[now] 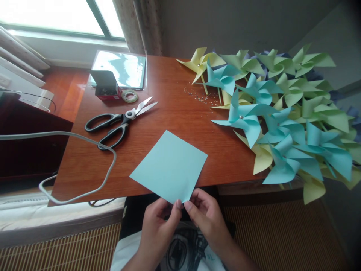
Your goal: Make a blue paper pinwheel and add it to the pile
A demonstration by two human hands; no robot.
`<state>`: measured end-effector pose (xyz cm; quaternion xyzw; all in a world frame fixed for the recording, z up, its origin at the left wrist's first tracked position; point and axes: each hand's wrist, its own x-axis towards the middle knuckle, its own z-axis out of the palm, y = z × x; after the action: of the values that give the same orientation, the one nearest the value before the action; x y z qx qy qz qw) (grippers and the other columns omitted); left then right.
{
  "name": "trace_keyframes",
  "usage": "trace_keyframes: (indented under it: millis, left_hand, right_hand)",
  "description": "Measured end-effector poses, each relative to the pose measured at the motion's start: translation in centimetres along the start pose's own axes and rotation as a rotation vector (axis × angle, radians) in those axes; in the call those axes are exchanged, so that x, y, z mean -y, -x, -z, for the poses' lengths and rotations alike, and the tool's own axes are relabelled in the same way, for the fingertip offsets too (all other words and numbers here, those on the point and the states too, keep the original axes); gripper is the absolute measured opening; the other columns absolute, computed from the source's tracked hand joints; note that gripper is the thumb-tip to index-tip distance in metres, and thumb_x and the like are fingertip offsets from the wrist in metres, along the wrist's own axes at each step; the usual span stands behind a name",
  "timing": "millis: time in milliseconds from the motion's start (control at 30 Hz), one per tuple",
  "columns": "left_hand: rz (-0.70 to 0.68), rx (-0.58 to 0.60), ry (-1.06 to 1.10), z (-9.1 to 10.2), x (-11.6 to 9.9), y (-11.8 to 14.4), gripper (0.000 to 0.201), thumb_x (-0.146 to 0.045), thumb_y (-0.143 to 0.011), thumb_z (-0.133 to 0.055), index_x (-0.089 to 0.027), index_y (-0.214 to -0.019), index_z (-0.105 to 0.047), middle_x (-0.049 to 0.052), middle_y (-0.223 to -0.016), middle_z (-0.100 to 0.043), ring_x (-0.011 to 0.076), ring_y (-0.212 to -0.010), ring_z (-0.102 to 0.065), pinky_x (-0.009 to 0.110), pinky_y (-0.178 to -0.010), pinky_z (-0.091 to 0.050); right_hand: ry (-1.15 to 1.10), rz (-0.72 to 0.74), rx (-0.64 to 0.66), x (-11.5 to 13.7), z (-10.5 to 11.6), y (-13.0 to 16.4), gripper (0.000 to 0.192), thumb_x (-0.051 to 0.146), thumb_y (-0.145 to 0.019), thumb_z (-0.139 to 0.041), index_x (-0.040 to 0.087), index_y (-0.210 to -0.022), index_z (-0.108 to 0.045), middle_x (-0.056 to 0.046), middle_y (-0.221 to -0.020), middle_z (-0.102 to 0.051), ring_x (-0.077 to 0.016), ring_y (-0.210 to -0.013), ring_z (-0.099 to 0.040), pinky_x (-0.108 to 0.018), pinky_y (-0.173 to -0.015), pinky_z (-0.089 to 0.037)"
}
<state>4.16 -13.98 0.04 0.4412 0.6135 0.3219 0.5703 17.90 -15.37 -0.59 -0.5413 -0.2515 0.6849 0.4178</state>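
A light blue square sheet of paper lies on the wooden table, one corner hanging over the near edge. My left hand and my right hand meet at that near corner, thumbs and fingertips pinching it from either side. Both hands are below the table edge, above my lap.
Black-handled scissors lie left of the sheet. A red box, a tape roll and a clear folder sit at the back left. Several blue, green and yellow paper pinwheels are piled at right. A grey cable loops over the left edge.
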Motion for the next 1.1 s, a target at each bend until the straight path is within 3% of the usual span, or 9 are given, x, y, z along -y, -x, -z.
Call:
trace_keyframes:
  millis: [700, 967, 1100]
  left_hand:
    - [-0.038, 0.018, -0.018, -0.11, 0.65, -0.04, 0.027, -0.034, -0.088, -0.063, -0.015, -0.068, -0.067, 0.0, -0.057, -0.061, 0.0106, -0.05, -0.047, 0.018, -0.046, -0.04]
    - [-0.047, 0.013, 0.003, -0.15, 0.08, -0.15, 0.028, -0.032, -0.088, -0.063, -0.015, -0.065, -0.064, -0.001, -0.054, -0.059, 0.0105, -0.049, -0.049, 0.018, -0.045, -0.04]
    - [-0.047, 0.01, -0.006, -0.18, 0.13, -0.13, 0.029, -0.032, -0.087, -0.064, -0.015, -0.064, -0.063, -0.001, -0.054, -0.059, 0.0107, -0.049, -0.049, 0.018, -0.045, -0.041]
  right_hand:
    - [0.03, 0.017, -0.064, -0.07, -0.2, -0.55, 0.02, 0.034, -0.085, -0.073, 0.016, -0.078, -0.069, -0.003, -0.072, -0.068, -0.0146, -0.067, -0.06, -0.023, -0.062, -0.05]
    - [0.004, -0.011, -0.051, -0.36, 0.33, -0.5, 0.028, 0.041, -0.085, -0.073, 0.017, -0.076, -0.065, 0.005, -0.061, -0.055, -0.0067, -0.051, -0.039, -0.019, -0.052, -0.04]
    - [0.05, -0.001, -0.063, -0.07, 0.3, -0.44, 0.029, 0.042, -0.086, -0.073, 0.016, -0.075, -0.065, 0.003, -0.064, -0.056, -0.0077, -0.054, -0.041, -0.019, -0.052, -0.038]
